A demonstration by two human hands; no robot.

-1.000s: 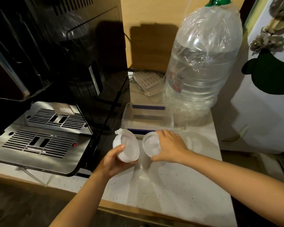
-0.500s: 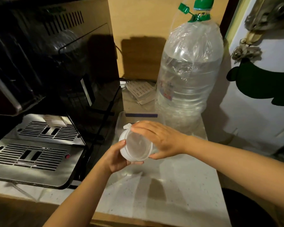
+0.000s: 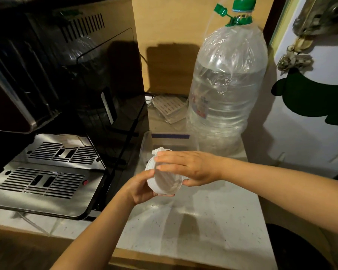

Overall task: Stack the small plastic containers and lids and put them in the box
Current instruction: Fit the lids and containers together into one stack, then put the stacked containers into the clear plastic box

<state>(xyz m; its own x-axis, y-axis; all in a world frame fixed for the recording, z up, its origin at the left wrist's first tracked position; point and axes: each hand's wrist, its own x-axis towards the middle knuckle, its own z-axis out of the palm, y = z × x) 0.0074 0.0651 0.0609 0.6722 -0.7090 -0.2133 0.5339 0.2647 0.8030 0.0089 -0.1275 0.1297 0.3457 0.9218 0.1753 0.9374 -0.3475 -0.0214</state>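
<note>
So, your left hand (image 3: 140, 189) cups stack of lids (image 3: 165, 178) from below, right hand (image 3: 191, 168) pressing flat on top, mid-air above desk (image 3: 203, 230). Box (image 3: 170, 142) near back edge looks empty, nothing in yet.

The box (image 3: 169, 142) sits on the worktop (image 3: 203, 221), right of the machine (image 3: 66, 114) and just in front-left of the water bottle (image 3: 228, 90). In front of the box, above the worktop, both hands hold the stacked containers (image 3: 164, 182): left hand (image 3: 139, 189) beneath, right hand (image 3: 187, 167) on top.
</note>
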